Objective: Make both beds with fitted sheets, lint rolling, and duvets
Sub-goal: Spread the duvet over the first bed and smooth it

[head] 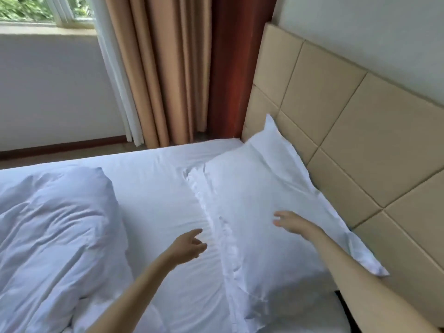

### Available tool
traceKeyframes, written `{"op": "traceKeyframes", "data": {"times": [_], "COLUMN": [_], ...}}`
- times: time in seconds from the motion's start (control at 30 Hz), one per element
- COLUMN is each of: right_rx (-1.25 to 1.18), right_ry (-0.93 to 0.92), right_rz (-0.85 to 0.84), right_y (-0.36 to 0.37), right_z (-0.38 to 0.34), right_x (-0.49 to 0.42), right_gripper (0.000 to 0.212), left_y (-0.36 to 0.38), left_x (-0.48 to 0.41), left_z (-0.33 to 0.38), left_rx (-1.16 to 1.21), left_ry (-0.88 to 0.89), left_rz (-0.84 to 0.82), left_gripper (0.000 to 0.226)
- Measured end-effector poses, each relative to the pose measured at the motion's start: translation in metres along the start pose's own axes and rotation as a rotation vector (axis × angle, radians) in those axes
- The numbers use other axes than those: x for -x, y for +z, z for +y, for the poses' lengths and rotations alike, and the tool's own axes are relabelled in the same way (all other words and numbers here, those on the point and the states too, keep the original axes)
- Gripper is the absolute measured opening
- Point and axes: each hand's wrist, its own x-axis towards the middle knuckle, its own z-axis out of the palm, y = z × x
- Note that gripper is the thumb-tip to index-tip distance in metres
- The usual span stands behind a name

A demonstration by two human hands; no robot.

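Observation:
A white pillow (259, 193) lies at the head of the bed, leaning against the beige padded headboard (348, 116). The white fitted sheet (158, 188) covers the mattress. A crumpled white duvet (52, 227) is bunched on the left part of the bed. My left hand (189, 245) hovers over the sheet just left of the pillow's ruffled edge, fingers relaxed, holding nothing. My right hand (292, 222) is over the pillow's middle with fingers spread, holding nothing; whether it touches the pillow I cannot tell.
Beige and dark red curtains (168, 68) hang beyond the bed's far side. A window (43, 10) sits at the top left above a white wall (52, 92). A strip of floor (72, 153) runs between bed and wall.

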Motion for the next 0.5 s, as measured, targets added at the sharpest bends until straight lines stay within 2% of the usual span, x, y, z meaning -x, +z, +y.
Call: {"op": "traceKeyframes", "data": {"times": [0.07,0.17,0.2,0.27,0.43,0.5], "right_rx": [0.085,0.117,0.116,0.11,0.131,0.143], "right_ry": [0.039,0.054,0.052,0.013,-0.184,-0.247], "right_rz": [-0.104,-0.209,-0.22,-0.235,-0.264,-0.309], "right_y": [0.039,0.086,0.098,0.119,0.189,0.227], "right_z": [0.009,0.0,-0.009,-0.036,-0.133,-0.17], "right_x": [-0.002,0.001,-0.001,-0.004,0.004,0.016], "right_gripper": [0.047,0.044,0.043,0.037,0.028,0.028], "left_y": [-0.01,-0.031,-0.04,-0.059,-0.101,-0.115], "left_x": [0.011,0.045,0.056,0.085,0.159,0.187], "left_z": [-0.044,-0.113,-0.136,-0.171,-0.237,-0.26], "left_rx": [0.001,0.018,0.005,0.01,0.148,0.194], "left_ry": [-0.098,-0.253,-0.28,-0.337,-0.456,-0.486], "left_rz": [0.053,0.184,0.232,0.33,0.642,0.688], "left_gripper": [0.051,0.011,0.005,0.002,0.016,0.014]}}
